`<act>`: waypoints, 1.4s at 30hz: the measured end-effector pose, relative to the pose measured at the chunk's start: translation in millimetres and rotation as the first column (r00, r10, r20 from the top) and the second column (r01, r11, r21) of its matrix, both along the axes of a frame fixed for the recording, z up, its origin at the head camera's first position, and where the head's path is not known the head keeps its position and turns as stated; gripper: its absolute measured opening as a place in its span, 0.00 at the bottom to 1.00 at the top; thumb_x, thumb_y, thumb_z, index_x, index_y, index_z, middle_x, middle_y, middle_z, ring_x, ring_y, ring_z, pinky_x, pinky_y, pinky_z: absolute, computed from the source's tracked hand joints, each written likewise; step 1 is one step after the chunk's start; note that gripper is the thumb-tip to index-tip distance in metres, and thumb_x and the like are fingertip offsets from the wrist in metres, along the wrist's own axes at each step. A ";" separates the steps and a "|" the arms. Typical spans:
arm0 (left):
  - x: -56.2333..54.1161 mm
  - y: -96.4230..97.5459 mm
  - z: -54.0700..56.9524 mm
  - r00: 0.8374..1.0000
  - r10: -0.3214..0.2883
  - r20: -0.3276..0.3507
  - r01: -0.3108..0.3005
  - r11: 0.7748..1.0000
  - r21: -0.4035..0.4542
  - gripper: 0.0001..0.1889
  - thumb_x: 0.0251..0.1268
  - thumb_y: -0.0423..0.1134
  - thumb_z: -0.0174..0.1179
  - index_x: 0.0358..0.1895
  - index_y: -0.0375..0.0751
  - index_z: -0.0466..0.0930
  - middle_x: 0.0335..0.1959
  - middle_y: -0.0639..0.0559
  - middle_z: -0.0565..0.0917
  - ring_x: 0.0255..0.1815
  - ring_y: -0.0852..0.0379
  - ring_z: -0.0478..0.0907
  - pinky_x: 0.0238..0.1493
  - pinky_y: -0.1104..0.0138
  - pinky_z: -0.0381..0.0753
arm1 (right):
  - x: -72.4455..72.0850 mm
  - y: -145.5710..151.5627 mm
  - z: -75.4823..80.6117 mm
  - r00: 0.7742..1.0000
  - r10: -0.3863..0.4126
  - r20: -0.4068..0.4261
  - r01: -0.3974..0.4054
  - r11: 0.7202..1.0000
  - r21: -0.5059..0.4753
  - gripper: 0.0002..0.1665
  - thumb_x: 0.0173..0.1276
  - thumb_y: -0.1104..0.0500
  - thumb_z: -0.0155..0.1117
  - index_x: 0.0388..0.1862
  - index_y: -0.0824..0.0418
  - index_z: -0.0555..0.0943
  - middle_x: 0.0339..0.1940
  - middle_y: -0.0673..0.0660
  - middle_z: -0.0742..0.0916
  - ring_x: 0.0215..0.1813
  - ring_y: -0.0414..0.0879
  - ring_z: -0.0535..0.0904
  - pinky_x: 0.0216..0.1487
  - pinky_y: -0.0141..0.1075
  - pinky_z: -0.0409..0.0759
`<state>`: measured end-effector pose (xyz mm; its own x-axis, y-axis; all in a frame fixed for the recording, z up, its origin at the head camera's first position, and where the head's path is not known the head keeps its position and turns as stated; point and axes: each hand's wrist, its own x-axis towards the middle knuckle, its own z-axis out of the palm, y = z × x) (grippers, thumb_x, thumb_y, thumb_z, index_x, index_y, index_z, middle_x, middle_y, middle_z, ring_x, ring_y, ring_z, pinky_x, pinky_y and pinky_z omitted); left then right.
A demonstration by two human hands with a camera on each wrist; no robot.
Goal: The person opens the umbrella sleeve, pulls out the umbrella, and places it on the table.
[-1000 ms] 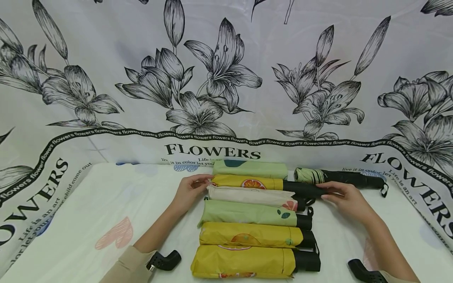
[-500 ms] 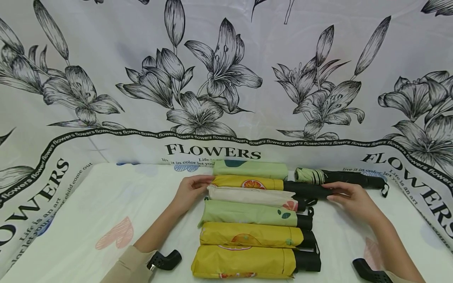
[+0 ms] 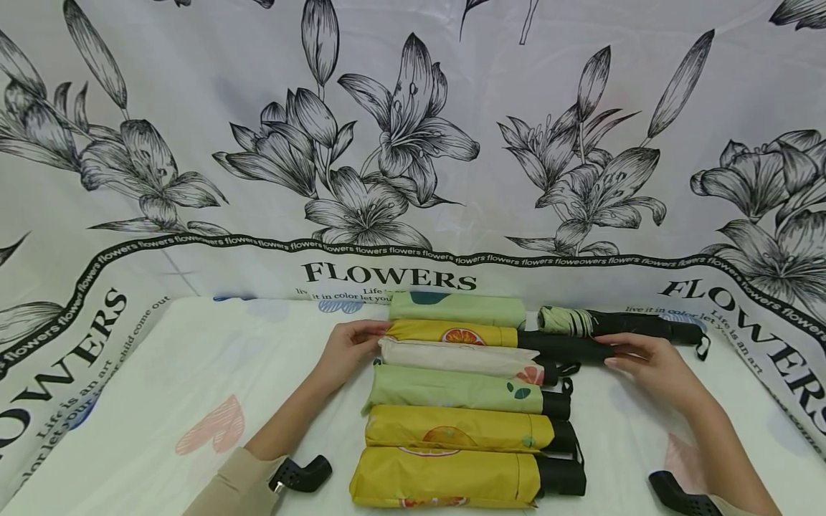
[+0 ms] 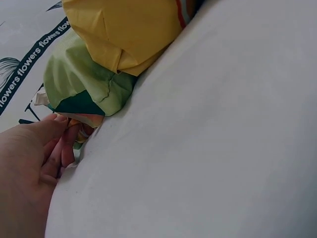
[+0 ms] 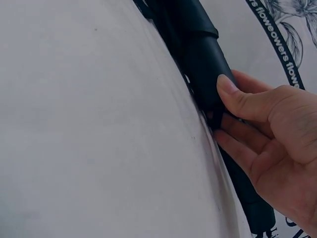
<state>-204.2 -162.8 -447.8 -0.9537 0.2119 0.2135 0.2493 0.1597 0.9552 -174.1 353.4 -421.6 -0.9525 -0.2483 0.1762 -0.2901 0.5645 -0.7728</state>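
A folded yellow umbrella [image 3: 419, 331] with an orange-slice print lies second from the back of a row of folded umbrellas. My left hand [image 3: 348, 351] pinches its left tip; in the left wrist view other umbrellas partly hide those fingertips [image 4: 69, 148]. At the opposite end, the thumb and fingers of my right hand [image 3: 652, 365] grip its long black handle [image 3: 561, 346]. In the right wrist view the thumb rests on the black handle [image 5: 203, 59], with the fingers on its other side. A cream umbrella [image 3: 452, 355] lies just in front of the yellow one.
Behind lies a light green umbrella [image 3: 464, 308]. A black umbrella with green striped fabric [image 3: 645, 327] sits at the back right, beside my right hand. Closer in are another green umbrella [image 3: 445, 387] and two yellow ones, the nearer yellow umbrella [image 3: 445, 476] in front.
My right hand has slid right, and the black part of the yellow umbrella reaches farther right with it. The yellow fabric and my left hand stay almost in place.
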 end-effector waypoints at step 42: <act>-0.6 0.3 -0.7 1.000 0.020 -0.012 -0.020 1.000 -0.013 0.13 0.69 0.19 0.61 0.54 0.20 0.85 0.52 0.27 0.87 0.46 0.73 0.84 0.51 0.78 0.82 | 6.8 61.2 -8.5 0.998 -0.063 0.018 0.062 0.998 0.017 0.22 0.75 0.70 0.67 0.66 0.70 0.81 0.56 0.20 0.78 0.54 0.15 0.76 0.47 0.16 0.78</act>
<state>-204.7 -162.5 -448.5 -0.9550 0.1961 0.2226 0.2578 0.1772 0.9498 -167.3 414.5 -430.0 -0.9694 -0.1910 0.1543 -0.2393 0.5938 -0.7682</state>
